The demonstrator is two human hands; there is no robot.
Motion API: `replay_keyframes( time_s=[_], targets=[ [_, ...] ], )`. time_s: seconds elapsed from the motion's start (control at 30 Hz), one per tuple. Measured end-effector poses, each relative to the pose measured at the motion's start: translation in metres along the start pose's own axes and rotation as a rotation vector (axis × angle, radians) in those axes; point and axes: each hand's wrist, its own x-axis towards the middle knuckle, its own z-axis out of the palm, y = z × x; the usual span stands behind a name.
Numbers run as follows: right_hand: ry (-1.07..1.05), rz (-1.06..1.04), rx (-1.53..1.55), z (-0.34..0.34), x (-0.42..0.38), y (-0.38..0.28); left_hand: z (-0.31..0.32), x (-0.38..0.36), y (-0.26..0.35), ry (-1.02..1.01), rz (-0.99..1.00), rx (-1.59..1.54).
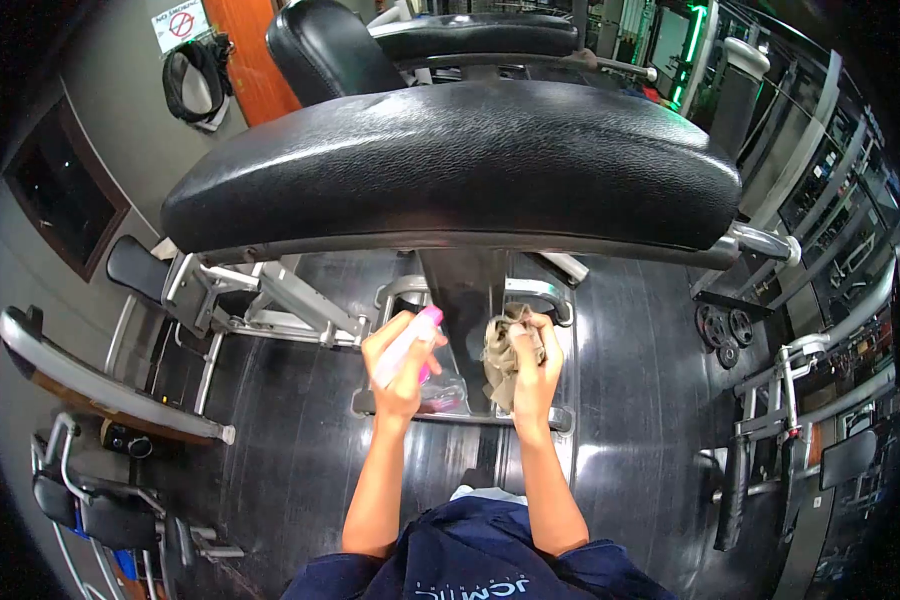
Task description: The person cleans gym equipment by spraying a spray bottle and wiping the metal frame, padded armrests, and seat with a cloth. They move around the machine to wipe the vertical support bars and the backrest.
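My left hand [395, 365] is wrapped round a spray bottle [410, 345] with a pink and white top and a clear lower part. In my right hand [535, 375] is a crumpled beige cloth [502, 360], gripped between the fingers. Both hands are in front of the dark upright post [466, 300] of a gym bench, one on each side of it. Above them, a wide black padded cushion [460, 170] spans the view, touched by neither hand.
Metal base bars [560, 418] lie below the hands. Gym machines stand left [300, 300] and right [792, 400], with weight plates [712, 325] on the right. A curved padded bar [110, 385] reaches in from the left. Another black seat [335, 50] is behind the cushion.
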Motion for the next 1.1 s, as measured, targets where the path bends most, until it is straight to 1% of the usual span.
replay_keyframes(
  time_s=[0.07, 0.1, 0.17, 0.2, 0.23, 0.27, 0.33, 0.37, 0.4, 0.47, 0.5, 0.57, 0.6, 0.67, 0.7, 0.77, 0.87, 0.9, 0.93, 1.03, 1.1],
  targets=[
    [0.024, 0.057, 0.433, 0.006, -0.005, -0.005, 0.001, 0.002, -0.012, -0.016, 0.058, -0.013],
    [0.029, -0.009, 0.426, 0.001, -0.005, 0.014, 0.0, 0.004, -0.01, -0.04, 0.052, -0.02],
    [0.033, -0.004, 0.401, 0.001, -0.008, 0.021, -0.001, 0.006, -0.009, -0.065, 0.055, -0.037],
    [0.039, 0.002, 0.377, 0.001, -0.009, 0.019, -0.004, 0.006, -0.009, -0.087, 0.084, -0.03],
    [-0.018, -0.025, 0.333, -0.003, -0.012, 0.013, -0.006, 0.005, -0.008, -0.108, 0.113, -0.02],
    [-0.018, -0.028, 0.332, -0.003, -0.012, 0.007, -0.004, 0.003, -0.007, -0.109, 0.115, -0.022],
    [-0.04, -0.189, -0.125, 0.002, -0.008, -0.006, -0.002, -0.001, -0.001, 0.029, 0.089, -0.047],
    [0.015, -0.418, -0.295, 0.008, 0.001, -0.015, -0.004, -0.003, -0.002, 0.025, 0.134, -0.042],
    [0.013, -0.417, -0.296, 0.014, 0.008, -0.025, -0.006, -0.005, -0.003, 0.027, 0.133, -0.042],
    [0.061, -0.613, -0.566, 0.026, 0.02, -0.038, -0.012, -0.009, -0.003, 0.012, 0.1, -0.002],
    [0.135, -0.653, -0.554, 0.032, 0.028, -0.036, -0.014, -0.011, -0.003, 0.013, 0.097, -0.001],
    [0.167, -0.649, -0.58, 0.032, 0.031, -0.02, -0.016, -0.013, -0.002, 0.029, 0.049, -0.092],
    [0.201, -0.649, -0.606, 0.031, 0.033, -0.012, -0.017, -0.015, -0.002, 0.03, 0.05, -0.093],
    [0.212, -0.636, -0.611, 0.023, 0.024, 0.011, -0.019, -0.017, -0.003, 0.034, -0.008, -0.122],
    [0.192, -0.58, -0.609, 0.017, 0.019, 0.025, -0.02, -0.017, -0.004, 0.037, -0.007, -0.121],
    [0.146, -0.498, -0.605, 0.014, 0.011, 0.03, -0.021, -0.017, -0.006, 0.013, -0.042, -0.097],
    [0.15, -0.487, -0.562, 0.022, 0.018, 0.014, -0.022, -0.017, -0.01, 0.022, -0.045, -0.122],
    [0.173, -0.544, -0.575, 0.027, 0.024, 0.006, -0.022, -0.017, -0.009, 0.022, -0.044, -0.121],
    [0.172, -0.546, -0.573, 0.034, 0.029, -0.002, -0.023, -0.016, -0.008, 0.022, -0.039, -0.151],
    [0.22, -0.692, -0.571, 0.053, 0.039, -0.017, -0.026, -0.014, -0.007, 0.016, -0.041, -0.177],
    [0.223, -0.647, -0.57, 0.056, 0.036, -0.018, -0.033, -0.014, -0.008, 0.011, -0.05, -0.172]
  ],
)
